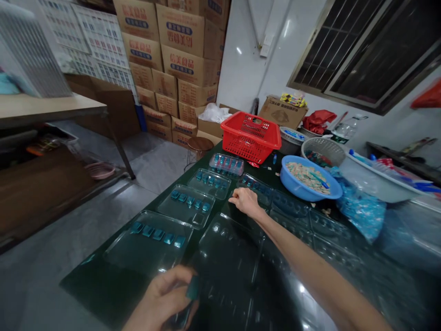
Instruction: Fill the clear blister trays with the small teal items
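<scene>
My left hand is low at the near table edge, fingers curled round a small teal block. My right hand reaches far out, fingers pinched together above a clear plastic tray; what it holds is hidden. Several clear blister trays lie on the dark table. The near left tray carries a row of teal blocks, and so do the tray beyond it and a third tray. An empty clear tray lies under my right forearm.
A red basket stands at the far end. A blue bowl of small pieces, a grey colander and a large basin sit at the right. Stacked cardboard boxes fill the back wall. A wooden table stands left.
</scene>
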{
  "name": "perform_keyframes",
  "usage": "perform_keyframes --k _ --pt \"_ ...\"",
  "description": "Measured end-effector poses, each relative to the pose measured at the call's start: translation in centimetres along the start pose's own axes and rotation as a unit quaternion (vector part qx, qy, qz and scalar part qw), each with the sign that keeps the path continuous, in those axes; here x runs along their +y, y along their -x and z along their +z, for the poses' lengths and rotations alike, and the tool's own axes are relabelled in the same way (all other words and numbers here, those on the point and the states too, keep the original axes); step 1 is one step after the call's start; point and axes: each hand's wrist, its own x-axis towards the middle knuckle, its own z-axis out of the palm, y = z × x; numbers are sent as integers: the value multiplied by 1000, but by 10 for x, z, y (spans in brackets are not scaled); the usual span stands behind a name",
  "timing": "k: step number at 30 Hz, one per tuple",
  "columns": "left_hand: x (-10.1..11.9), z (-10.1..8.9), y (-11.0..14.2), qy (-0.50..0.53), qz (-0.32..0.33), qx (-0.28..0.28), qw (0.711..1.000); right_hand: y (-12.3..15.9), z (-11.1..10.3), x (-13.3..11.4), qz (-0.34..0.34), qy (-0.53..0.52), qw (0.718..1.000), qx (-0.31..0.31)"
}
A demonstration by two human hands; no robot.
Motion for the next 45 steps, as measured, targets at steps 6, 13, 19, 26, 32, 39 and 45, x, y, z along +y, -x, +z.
perform_keyframes --k 6,13,19,26,32,39,45 --pt "-6 2 -12 42 -4 5 999 20 -21 -12 -11 2 1000 28" --pt "-18 9 -17 74 10 -34 997 117 -50 -55 -218 -364 904 -45" --pt "-21 17 -14 45 -8 -63 997 150 -54 -61 -223 -443 863 -96" --pt "-23 22 -12 35 -60 -65 995 157 -71 -57 -229 -423 870 -107" --pt "-16 22 -11 79 -62 -82 992 97 -48 -14 -72 -265 959 67" --pt "-13 14 -12 122 -92 -49 987 23 -8 32 -32 -149 986 68" --pt "-10 14 -13 117 -89 -44 988 22 -2 25 -34 -69 997 30"
